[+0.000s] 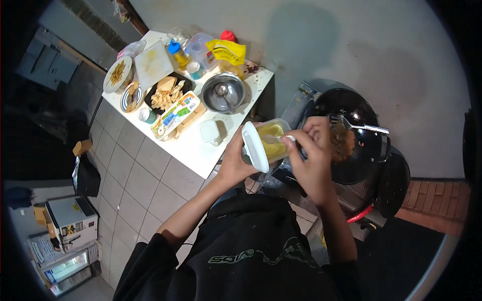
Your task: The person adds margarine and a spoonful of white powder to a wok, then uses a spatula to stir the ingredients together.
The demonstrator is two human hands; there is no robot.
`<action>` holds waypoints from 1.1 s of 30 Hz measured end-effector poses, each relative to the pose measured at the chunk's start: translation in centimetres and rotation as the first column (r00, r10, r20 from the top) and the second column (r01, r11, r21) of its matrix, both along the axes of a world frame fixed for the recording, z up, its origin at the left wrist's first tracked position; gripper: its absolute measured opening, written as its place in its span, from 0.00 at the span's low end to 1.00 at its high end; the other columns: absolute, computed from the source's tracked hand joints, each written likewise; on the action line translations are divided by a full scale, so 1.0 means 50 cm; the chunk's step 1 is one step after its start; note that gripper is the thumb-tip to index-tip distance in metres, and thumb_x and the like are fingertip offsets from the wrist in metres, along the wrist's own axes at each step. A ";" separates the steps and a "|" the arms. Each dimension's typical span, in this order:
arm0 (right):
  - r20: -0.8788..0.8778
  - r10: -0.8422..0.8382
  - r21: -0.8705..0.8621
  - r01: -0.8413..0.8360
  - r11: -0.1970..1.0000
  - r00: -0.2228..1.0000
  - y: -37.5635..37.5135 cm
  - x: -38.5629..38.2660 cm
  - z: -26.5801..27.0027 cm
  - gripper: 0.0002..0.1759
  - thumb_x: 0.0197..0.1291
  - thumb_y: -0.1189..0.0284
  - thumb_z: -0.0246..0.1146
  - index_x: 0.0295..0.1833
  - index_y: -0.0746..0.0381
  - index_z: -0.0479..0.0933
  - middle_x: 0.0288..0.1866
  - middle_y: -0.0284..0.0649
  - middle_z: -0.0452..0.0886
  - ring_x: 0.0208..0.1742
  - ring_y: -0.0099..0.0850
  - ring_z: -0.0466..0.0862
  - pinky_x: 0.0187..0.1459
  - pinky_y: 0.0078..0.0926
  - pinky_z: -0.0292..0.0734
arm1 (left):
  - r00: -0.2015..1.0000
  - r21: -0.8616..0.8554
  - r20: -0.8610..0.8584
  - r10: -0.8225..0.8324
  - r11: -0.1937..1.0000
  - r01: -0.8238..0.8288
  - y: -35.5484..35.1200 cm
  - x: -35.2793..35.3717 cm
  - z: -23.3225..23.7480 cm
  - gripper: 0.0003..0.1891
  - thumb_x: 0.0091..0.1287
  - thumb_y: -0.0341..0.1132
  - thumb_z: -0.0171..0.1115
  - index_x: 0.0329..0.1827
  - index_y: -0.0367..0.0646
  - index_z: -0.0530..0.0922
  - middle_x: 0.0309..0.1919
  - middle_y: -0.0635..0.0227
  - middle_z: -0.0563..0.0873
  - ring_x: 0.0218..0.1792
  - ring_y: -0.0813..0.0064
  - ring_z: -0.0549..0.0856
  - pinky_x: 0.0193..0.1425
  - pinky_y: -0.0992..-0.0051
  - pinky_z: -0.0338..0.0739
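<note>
My left hand (234, 163) grips the open tub (277, 157); my right hand (312, 163) pinches a spoon (289, 138), apparently scooping; lifting needs steadiness.

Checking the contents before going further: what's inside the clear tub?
Inside the tub is something yellow, with a pale utensil from the right hand over it. The white lid covers one side; what lies behind can't be seen.

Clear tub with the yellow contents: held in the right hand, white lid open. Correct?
Wrong hand. The head view shows the left hand holding the tub; the right hand is at its opening, pinching a small white item. The rest stands: the tub is clear, its contents are yellow and the white lid is open.
</note>
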State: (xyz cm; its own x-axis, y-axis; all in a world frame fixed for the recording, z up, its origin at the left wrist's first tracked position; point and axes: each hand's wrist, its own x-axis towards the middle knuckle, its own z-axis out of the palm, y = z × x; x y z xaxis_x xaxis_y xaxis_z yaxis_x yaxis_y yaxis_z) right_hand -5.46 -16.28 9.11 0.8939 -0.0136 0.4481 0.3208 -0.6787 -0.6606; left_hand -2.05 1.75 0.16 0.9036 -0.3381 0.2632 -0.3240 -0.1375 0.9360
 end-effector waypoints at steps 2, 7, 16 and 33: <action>-0.051 0.063 -0.099 -0.068 0.993 0.997 0.041 0.018 -0.030 0.06 0.56 0.74 0.67 0.39 0.62 0.81 0.42 0.42 0.66 0.43 0.37 0.71 0.45 0.33 0.68 | 0.999 -0.004 -0.033 0.027 1.000 -0.027 0.034 -0.001 -0.010 0.43 0.42 0.34 0.81 0.64 0.39 0.70 0.57 0.56 0.77 0.60 0.59 0.79 0.64 0.65 0.71; -0.081 0.188 -0.158 -0.199 0.967 0.979 0.129 0.062 -0.068 0.06 0.58 0.73 0.65 0.39 0.64 0.81 0.46 0.44 0.69 0.47 0.42 0.72 0.50 0.39 0.69 | 0.991 0.049 -0.074 0.114 0.993 -0.111 0.132 0.005 -0.036 0.44 0.43 0.35 0.80 0.65 0.34 0.67 0.58 0.55 0.78 0.59 0.64 0.80 0.64 0.67 0.73; -0.216 0.327 0.052 -0.324 0.945 0.920 0.268 0.137 -0.120 0.22 0.67 0.68 0.59 0.64 0.65 0.71 0.55 0.49 0.69 0.54 0.44 0.72 0.57 0.43 0.68 | 0.947 -0.025 -0.155 0.281 0.957 -0.288 0.286 0.012 -0.094 0.43 0.47 0.35 0.81 0.66 0.35 0.66 0.59 0.54 0.78 0.61 0.62 0.78 0.66 0.66 0.72; -0.750 0.139 0.387 0.259 0.885 0.647 0.590 0.125 -0.551 0.40 0.68 0.64 0.61 0.73 0.75 0.48 0.67 0.65 0.61 0.63 0.53 0.72 0.62 0.44 0.71 | 0.546 0.330 -0.417 0.726 0.681 -0.654 0.377 -0.003 -0.365 0.41 0.54 0.35 0.76 0.67 0.34 0.62 0.54 0.46 0.81 0.57 0.58 0.81 0.61 0.63 0.75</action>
